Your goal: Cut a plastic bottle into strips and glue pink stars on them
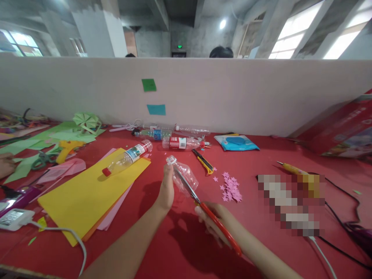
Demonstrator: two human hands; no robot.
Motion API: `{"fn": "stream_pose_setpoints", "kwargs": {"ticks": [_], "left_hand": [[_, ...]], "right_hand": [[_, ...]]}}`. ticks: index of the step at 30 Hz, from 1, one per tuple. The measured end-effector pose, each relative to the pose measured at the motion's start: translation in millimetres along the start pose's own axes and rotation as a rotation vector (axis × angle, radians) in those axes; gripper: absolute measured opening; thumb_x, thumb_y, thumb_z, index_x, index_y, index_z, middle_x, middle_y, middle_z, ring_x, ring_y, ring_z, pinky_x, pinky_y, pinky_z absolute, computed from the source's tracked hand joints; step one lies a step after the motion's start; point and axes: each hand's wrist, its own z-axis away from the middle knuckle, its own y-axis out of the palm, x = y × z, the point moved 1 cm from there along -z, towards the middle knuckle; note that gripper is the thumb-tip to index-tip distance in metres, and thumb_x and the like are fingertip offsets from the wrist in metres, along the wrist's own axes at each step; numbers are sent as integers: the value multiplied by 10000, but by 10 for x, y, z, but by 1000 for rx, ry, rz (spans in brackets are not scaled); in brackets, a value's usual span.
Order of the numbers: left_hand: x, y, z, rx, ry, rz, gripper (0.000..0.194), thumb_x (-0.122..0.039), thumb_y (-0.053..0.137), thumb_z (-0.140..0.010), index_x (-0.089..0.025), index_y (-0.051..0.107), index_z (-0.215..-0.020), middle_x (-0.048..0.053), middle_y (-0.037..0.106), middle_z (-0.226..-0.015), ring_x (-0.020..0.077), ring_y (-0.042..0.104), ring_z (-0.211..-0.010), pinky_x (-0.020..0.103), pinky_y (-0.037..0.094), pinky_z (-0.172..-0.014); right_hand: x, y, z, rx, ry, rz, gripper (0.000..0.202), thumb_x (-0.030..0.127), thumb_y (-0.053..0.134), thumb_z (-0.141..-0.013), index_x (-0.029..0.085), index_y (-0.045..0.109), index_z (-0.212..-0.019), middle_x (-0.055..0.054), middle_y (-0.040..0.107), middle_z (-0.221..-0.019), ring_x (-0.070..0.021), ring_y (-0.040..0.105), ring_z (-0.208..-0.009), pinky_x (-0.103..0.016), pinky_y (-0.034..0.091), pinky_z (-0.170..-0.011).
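Observation:
My left hand [166,187] grips a cut clear plastic bottle top [186,174] near its neck, with the thumb along the side. In my right hand [216,221] are red-handled scissors [222,228]. Their metal blades point up and left and lie against the bottle piece; whether plastic sits between them I cannot tell. Just right of the bottle piece lies a yellow utility knife [204,162]. Beside it is a pile of pink paper stars [231,188].
Yellow paper [95,197] carries a bottle [128,157] at left. More bottles [177,142] and a wipes pack [236,142] lie at the back. A yellow glue gun [68,149] and another person's hand [7,164] are far left. A soldering iron [293,170] and cables lie right.

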Motion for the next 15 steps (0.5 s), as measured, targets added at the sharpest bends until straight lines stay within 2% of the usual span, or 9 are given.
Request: {"fn": "stream_pose_setpoints", "kwargs": {"ticks": [7,11,15], "left_hand": [[-101,85,51,26,-65,85,413,-503,377,-869,-228,550,-1123,32,549,-1283,193,395,-1280,339,291,-1062],[-131,112,61,32,-95,112,420,-491,356,-881,-219,564,-1124,34,547,-1294,194,401,-1279,345,282,-1071],[-121,111,49,26,-91,126,403,-483,374,-877,-222,578,-1106,32,564,-1272,199,409,-1272,350,304,-1062]], "right_hand": [[98,-32,66,13,3,-5,432,601,418,-833,185,436,-717,90,347,-437,-64,335,-353,-168,286,-335],[82,-24,66,21,2,-23,403,563,414,-851,191,419,-696,89,341,-449,-56,314,-347,-166,277,-329],[24,6,50,-28,35,-15,405,560,421,-846,191,425,-679,75,376,-464,-54,336,-335,-166,280,-319]]}}
